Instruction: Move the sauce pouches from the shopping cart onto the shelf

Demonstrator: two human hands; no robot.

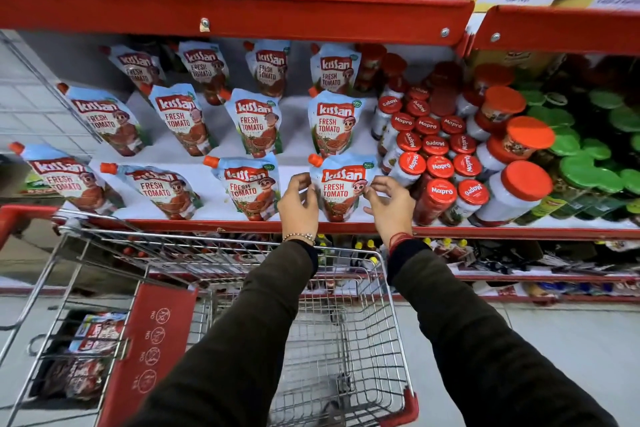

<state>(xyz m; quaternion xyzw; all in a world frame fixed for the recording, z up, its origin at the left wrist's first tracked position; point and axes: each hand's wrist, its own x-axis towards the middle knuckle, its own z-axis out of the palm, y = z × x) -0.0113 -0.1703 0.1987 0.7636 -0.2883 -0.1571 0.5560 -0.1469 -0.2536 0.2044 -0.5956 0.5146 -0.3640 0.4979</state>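
Several Kissan tomato sauce pouches stand in rows on the white shelf [298, 166] with its red front lip. The front-right pouch [341, 189] stands upright near the shelf edge. My left hand [298, 202] touches its left side and my right hand [389, 206] its right side, fingers curled on the pouch's edges. Below my arms is the wire shopping cart [391, 322]; its main basket looks bare where visible. Pouches [93, 333] lie in the cart's child-seat section at the lower left.
Red-capped Mapro jars [438, 166] crowd the shelf right of the pouch, then orange-lidded jars [526, 180] and green lids [588, 173]. A red shelf [242, 10] overhangs above. Lower shelves hold bottles. The cart's red handle flap [152, 340] is at lower left.
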